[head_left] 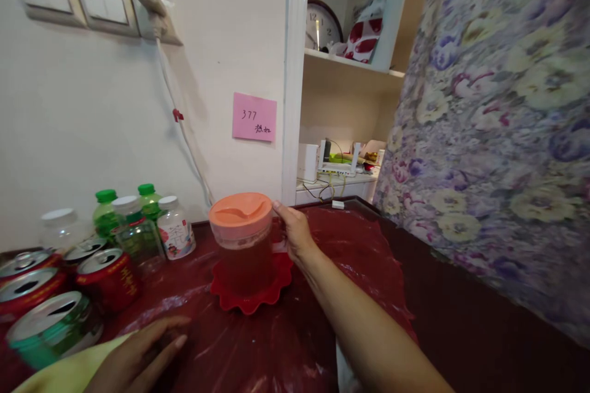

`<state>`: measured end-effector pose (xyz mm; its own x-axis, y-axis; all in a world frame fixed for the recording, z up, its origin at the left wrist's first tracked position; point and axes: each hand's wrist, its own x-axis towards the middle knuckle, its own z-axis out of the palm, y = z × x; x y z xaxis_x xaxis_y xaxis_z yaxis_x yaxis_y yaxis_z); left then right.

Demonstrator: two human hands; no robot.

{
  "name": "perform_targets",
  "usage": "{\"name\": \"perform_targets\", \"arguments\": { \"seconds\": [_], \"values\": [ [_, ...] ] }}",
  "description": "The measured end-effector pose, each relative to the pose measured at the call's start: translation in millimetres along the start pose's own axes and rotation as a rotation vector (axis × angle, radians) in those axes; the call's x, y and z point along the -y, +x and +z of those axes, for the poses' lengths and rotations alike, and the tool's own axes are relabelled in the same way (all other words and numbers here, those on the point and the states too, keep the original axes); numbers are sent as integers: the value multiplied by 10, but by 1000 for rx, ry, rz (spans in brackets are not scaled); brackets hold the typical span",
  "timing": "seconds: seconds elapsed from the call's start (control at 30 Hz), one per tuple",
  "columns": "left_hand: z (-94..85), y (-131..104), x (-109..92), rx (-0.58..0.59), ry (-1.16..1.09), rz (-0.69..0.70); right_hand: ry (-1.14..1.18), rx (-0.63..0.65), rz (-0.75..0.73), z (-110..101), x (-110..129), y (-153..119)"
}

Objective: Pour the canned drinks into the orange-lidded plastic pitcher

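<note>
My right hand (297, 233) is wrapped round the handle of a clear pitcher (244, 258), with the thumb near the lid's edge. The pitcher has an orange lid (240, 210) and brownish liquid inside. It stands upright on a red scalloped mat (249, 305). My left hand (142, 353) is low at the front left, with its fingers partly stretched out and apart and nothing seen in them. Beside that hand is a yellow cloth (76, 368); whether the hand touches it I cannot tell.
Left of the pitcher stand several drink cans (108, 282) and several plastic bottles (177, 230). A plastic sheet (221, 350) covers part of the dark table. A white cord (179, 116) hangs down the wall. Shelves with a router (338, 166) and a floral curtain (488, 135) are at the right.
</note>
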<state>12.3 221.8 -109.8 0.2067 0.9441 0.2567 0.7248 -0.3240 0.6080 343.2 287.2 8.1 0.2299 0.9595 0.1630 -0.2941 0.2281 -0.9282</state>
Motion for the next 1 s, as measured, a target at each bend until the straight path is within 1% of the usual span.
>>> {"name": "perform_targets", "arguments": {
  "seconds": [0.07,0.13,0.2,0.3,0.37,0.43,0.5,0.57,0.67,0.8,0.9,1.0],
  "values": [
    [-46,1,-175,10,17,37,20,-31,-2,20,41,-29],
    [-70,0,-280,16,24,59,43,-70,-14,25,112,-50],
    [-70,-6,-299,20,19,69,69,-110,-45,11,232,-64],
    [-50,-18,-239,20,12,69,112,-164,-123,-62,495,-76],
    [-46,-19,-215,27,16,71,127,-204,-175,-161,689,-86],
    [-56,-13,-227,37,30,79,124,-245,-218,-305,861,-103],
    [-70,1,-258,46,52,84,109,-295,-256,-487,984,-130],
    [-76,19,-280,59,68,86,86,-354,-284,-693,1046,-168],
    [-67,35,-279,63,76,93,47,-442,-286,-1009,1026,-234],
    [-69,16,-304,39,102,96,31,-526,-227,-1367,855,-311],
    [-84,-2,-348,23,126,103,46,-593,-193,-1555,720,-346],
    [-78,-6,-340,18,147,108,67,-646,-160,-1678,647,-359]
  ]
}}
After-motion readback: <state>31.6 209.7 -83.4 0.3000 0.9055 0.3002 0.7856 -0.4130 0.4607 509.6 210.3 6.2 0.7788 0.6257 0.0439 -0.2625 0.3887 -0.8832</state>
